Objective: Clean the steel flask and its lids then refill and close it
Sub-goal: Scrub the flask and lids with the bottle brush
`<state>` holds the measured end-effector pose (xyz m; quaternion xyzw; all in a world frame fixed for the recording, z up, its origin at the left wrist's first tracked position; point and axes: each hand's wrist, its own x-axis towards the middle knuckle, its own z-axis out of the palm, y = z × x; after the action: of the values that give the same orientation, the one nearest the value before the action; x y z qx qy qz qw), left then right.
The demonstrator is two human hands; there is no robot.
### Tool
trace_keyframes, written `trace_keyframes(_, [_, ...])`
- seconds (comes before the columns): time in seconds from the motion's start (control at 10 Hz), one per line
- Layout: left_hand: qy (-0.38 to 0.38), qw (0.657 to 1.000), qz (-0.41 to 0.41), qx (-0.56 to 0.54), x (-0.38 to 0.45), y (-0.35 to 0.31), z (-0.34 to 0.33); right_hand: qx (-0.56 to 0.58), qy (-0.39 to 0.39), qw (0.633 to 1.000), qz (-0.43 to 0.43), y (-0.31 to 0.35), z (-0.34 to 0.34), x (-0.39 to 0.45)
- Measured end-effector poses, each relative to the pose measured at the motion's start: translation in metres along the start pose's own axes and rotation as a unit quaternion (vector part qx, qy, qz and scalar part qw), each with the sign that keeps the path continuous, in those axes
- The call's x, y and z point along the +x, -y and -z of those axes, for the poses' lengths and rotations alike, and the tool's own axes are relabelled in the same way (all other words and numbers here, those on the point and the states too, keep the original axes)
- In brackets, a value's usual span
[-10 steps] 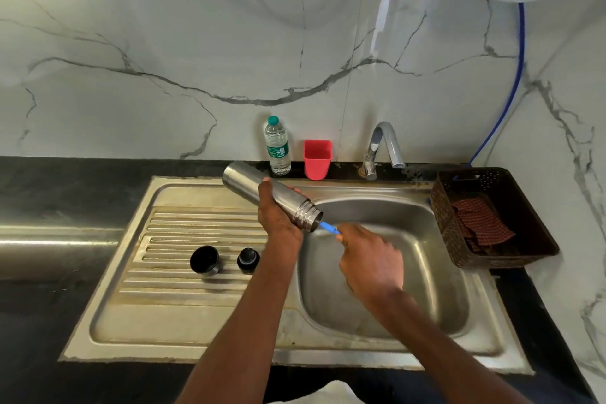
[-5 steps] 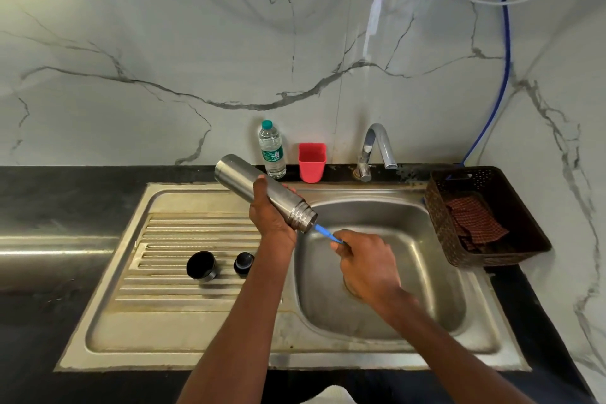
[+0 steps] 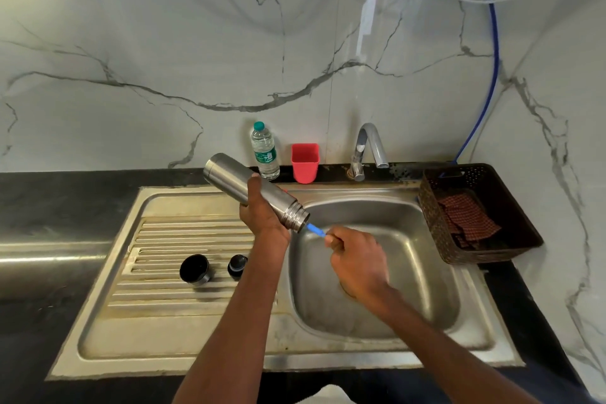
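Observation:
My left hand [image 3: 262, 213] grips the steel flask [image 3: 229, 179] around its middle, tilted with its open threaded mouth pointing down-right over the sink basin [image 3: 410, 272]. My right hand [image 3: 357, 259] holds the blue handle of a brush [image 3: 315, 230], whose far end goes into the flask's mouth and is hidden inside. Two dark lids stand on the ribbed drainboard [image 3: 157, 239]: a wide cup lid [image 3: 194, 269] and a smaller stopper [image 3: 237, 266], both left of my left forearm.
A plastic water bottle [image 3: 265, 151] and a red cup [image 3: 305, 162] stand at the wall behind the sink. The tap [image 3: 369, 147] is at the back right. A brown basket [image 3: 511, 239] with a checked cloth [image 3: 467, 216] sits on the black counter right of the basin.
The brush handle has slid slightly out of the flask and my right hand has drawn back a little. The flask stays tilted in my left hand.

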<state>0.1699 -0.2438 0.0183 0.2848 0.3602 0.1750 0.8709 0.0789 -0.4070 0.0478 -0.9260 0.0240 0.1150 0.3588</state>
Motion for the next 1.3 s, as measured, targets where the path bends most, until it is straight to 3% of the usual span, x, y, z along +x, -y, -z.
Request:
trace_keyframes(0.1, [0.072,0.996,0.054,0.023,0.005,-0.007,0.008,0.464,0.302,0.785,-0.279,-0.004,0.016,0.016])
trace_keyframes(0.2, [0.068,0.995,0.070,0.015,0.003,-0.010,0.007,0.345,0.231,0.894,-0.168,-0.008,0.020,0.014])
trace_keyframes(0.3, [0.010,0.999,0.051,-0.003,-0.003,-0.006,0.001,-0.082,-0.018,0.995,0.047,-0.003,0.016,0.001])
trace_keyframes(0.4, [-0.025,0.998,0.046,-0.033,-0.002,0.000,-0.003,-0.234,-0.077,0.964,0.098,0.005,0.006,-0.008])
trace_keyframes(0.5, [0.021,0.998,0.058,-0.018,-0.002,0.002,0.002,0.252,0.103,0.953,-0.130,0.003,0.007,0.007])
trace_keyframes(0.6, [0.091,0.993,0.076,0.015,-0.002,-0.002,0.008,0.464,0.277,0.798,-0.267,-0.002,0.014,0.007])
trace_keyframes(0.7, [0.089,0.993,0.069,0.023,-0.004,-0.004,0.007,0.149,0.089,0.982,-0.069,0.000,0.010,0.001])
trace_keyframes(0.8, [0.101,0.992,0.072,0.020,-0.006,-0.002,0.007,-0.167,-0.065,0.980,0.086,0.012,0.006,-0.007])
trace_keyframes(0.9, [0.111,0.991,0.080,0.010,-0.005,-0.009,0.006,-0.247,-0.165,0.941,0.163,0.006,-0.001,-0.009])
trace_keyframes(1.0, [0.047,0.987,0.149,0.023,0.002,-0.018,0.006,-0.295,-0.260,0.892,0.222,-0.014,-0.009,-0.001])
trace_keyframes(1.1, [-0.035,0.984,0.171,0.037,0.003,-0.021,-0.002,-0.279,-0.243,0.901,0.228,-0.017,-0.007,0.004])
trace_keyframes(1.2, [-0.084,0.991,0.093,0.055,0.008,-0.022,-0.003,-0.103,-0.050,0.990,0.084,-0.006,-0.006,0.008])
trace_keyframes(1.3, [-0.003,0.997,0.056,0.052,0.016,-0.037,0.004,0.275,0.246,0.916,-0.157,-0.007,0.013,0.020])
